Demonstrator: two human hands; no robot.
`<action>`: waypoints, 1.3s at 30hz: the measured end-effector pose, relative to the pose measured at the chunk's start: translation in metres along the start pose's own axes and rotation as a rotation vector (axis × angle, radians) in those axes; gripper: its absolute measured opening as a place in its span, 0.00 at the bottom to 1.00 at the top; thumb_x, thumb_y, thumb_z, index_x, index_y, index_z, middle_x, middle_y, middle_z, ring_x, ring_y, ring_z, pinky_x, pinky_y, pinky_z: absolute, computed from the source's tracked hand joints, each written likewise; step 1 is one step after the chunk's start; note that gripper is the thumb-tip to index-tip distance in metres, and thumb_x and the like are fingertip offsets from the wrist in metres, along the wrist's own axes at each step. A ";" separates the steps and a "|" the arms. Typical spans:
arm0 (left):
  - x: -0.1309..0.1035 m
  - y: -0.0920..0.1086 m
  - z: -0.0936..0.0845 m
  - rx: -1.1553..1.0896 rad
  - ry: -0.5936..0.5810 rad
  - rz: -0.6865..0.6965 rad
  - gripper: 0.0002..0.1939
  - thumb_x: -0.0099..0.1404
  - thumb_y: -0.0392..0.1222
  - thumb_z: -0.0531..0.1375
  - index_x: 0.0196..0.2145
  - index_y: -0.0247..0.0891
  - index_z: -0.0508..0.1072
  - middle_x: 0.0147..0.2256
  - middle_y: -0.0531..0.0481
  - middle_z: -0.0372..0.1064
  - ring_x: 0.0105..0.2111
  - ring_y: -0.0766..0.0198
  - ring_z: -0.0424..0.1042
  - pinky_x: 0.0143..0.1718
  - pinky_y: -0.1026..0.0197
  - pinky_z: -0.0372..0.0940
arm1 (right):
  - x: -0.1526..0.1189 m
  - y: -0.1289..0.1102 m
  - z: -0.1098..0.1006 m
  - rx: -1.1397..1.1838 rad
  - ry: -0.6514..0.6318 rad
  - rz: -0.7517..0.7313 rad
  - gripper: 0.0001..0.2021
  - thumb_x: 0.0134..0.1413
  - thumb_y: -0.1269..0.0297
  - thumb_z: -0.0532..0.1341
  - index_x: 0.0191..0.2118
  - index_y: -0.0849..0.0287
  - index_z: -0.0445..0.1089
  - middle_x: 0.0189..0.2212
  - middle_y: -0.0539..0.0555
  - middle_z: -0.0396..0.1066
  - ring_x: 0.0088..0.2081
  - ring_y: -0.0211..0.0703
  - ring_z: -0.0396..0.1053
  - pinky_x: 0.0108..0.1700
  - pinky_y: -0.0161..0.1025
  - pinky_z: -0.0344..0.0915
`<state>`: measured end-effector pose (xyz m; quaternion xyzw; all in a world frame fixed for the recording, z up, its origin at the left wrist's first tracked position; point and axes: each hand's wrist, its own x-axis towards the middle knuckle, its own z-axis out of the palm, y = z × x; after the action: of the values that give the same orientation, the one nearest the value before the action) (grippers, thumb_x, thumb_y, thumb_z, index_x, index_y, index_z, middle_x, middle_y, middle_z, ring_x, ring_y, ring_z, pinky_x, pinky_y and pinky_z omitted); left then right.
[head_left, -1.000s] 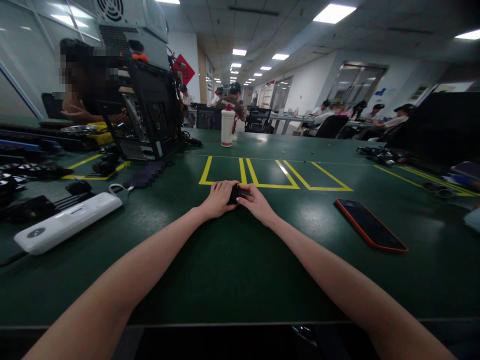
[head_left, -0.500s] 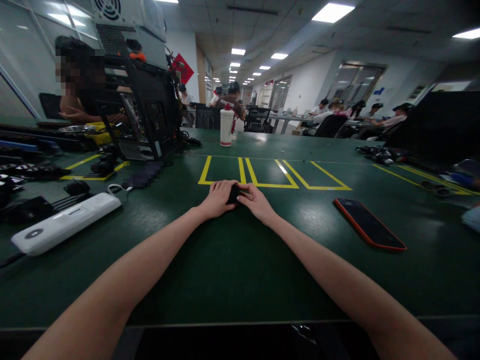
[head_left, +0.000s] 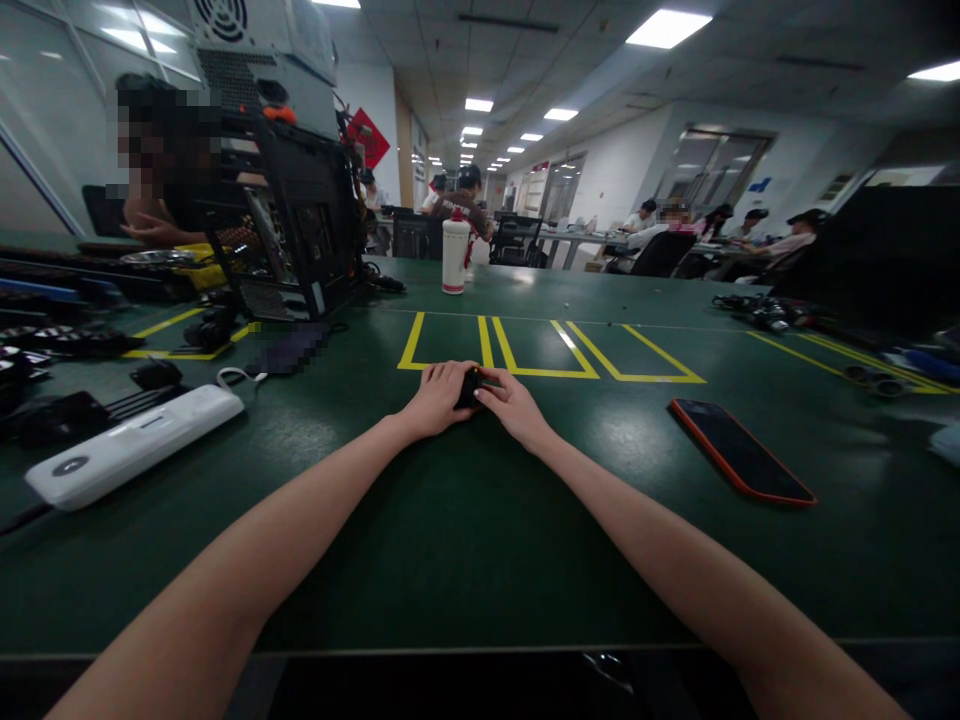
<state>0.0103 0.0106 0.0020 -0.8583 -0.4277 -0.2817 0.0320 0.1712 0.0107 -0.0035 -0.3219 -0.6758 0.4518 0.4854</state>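
Note:
A small black object (head_left: 468, 389) sits between my two hands at the middle of the green table (head_left: 465, 540). A tiny yellow spot shows at its top; its kind I cannot make out. From the left, my left hand (head_left: 437, 397) is closed around it, with the fingers over its far side and the thumb near the table. Against its right side, my right hand (head_left: 511, 405) holds it with thumb and bent fingers. Much of the object is hidden by the hands. Just beyond them run yellow tape outlines (head_left: 536, 373) on the table.
A phone with an orange edge (head_left: 739, 450) lies to the right. At left are a white power strip (head_left: 142, 445), dark cables and parts, and an open computer case (head_left: 300, 220). A white cup (head_left: 453, 262) stands farther back. Several people sit in the background, one nearby at left.
The black object seems slightly turned between my hands, and a yellow spot now shows on its top. Both hands have stayed almost in place. The camera view has shifted very slightly.

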 end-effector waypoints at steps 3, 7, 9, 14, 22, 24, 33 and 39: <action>0.000 0.000 0.000 0.007 0.002 0.006 0.30 0.52 0.42 0.58 0.50 0.39 0.50 0.46 0.44 0.56 0.49 0.52 0.56 0.49 0.48 0.49 | -0.002 -0.001 0.000 0.000 -0.017 0.000 0.15 0.44 0.67 0.59 0.42 0.56 0.61 0.44 0.52 0.63 0.48 0.42 0.63 0.52 0.45 0.58; 0.000 0.000 0.000 0.003 0.005 0.009 0.30 0.52 0.42 0.58 0.51 0.39 0.50 0.46 0.43 0.56 0.48 0.52 0.56 0.49 0.49 0.49 | -0.004 -0.004 0.001 0.055 -0.018 -0.006 0.13 0.44 0.65 0.60 0.39 0.55 0.60 0.43 0.50 0.62 0.46 0.40 0.64 0.51 0.42 0.60; 0.000 0.000 0.001 -0.006 0.006 -0.002 0.30 0.52 0.42 0.58 0.51 0.39 0.50 0.46 0.43 0.56 0.48 0.52 0.56 0.49 0.48 0.49 | -0.004 -0.004 0.002 0.060 -0.005 -0.019 0.11 0.44 0.65 0.59 0.36 0.56 0.60 0.41 0.50 0.63 0.45 0.39 0.64 0.50 0.42 0.61; 0.001 0.001 0.001 -0.019 -0.001 -0.011 0.30 0.52 0.42 0.58 0.51 0.39 0.50 0.46 0.44 0.56 0.48 0.52 0.56 0.49 0.48 0.48 | -0.002 -0.002 0.001 0.008 0.010 -0.055 0.11 0.45 0.68 0.58 0.38 0.55 0.61 0.40 0.49 0.64 0.47 0.38 0.62 0.52 0.42 0.58; 0.000 0.000 0.000 0.008 0.011 0.009 0.30 0.52 0.42 0.58 0.50 0.38 0.50 0.46 0.43 0.57 0.48 0.52 0.56 0.49 0.49 0.49 | -0.004 -0.003 -0.001 0.015 -0.029 -0.017 0.15 0.44 0.69 0.58 0.42 0.55 0.61 0.44 0.52 0.63 0.48 0.41 0.62 0.53 0.44 0.57; 0.000 0.000 0.000 0.013 0.011 0.014 0.30 0.52 0.42 0.58 0.51 0.38 0.50 0.46 0.43 0.56 0.48 0.52 0.56 0.49 0.49 0.49 | -0.004 -0.003 0.000 0.035 -0.014 -0.025 0.13 0.44 0.67 0.59 0.40 0.55 0.61 0.43 0.51 0.63 0.47 0.41 0.63 0.52 0.43 0.58; 0.000 -0.001 0.000 0.013 0.001 0.010 0.30 0.52 0.43 0.58 0.51 0.38 0.50 0.46 0.43 0.57 0.48 0.52 0.56 0.49 0.49 0.49 | -0.002 0.000 -0.001 0.008 0.012 -0.036 0.15 0.44 0.69 0.58 0.41 0.55 0.60 0.43 0.52 0.63 0.47 0.40 0.63 0.52 0.43 0.58; 0.000 0.000 0.000 0.005 0.009 0.006 0.30 0.52 0.42 0.58 0.51 0.38 0.50 0.46 0.43 0.56 0.48 0.52 0.56 0.49 0.50 0.49 | -0.003 -0.001 0.000 0.020 -0.021 -0.003 0.17 0.43 0.69 0.59 0.42 0.56 0.60 0.45 0.52 0.62 0.48 0.41 0.63 0.53 0.44 0.57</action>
<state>0.0102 0.0105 0.0016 -0.8582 -0.4257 -0.2844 0.0366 0.1723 0.0084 -0.0039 -0.3109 -0.6767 0.4613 0.4822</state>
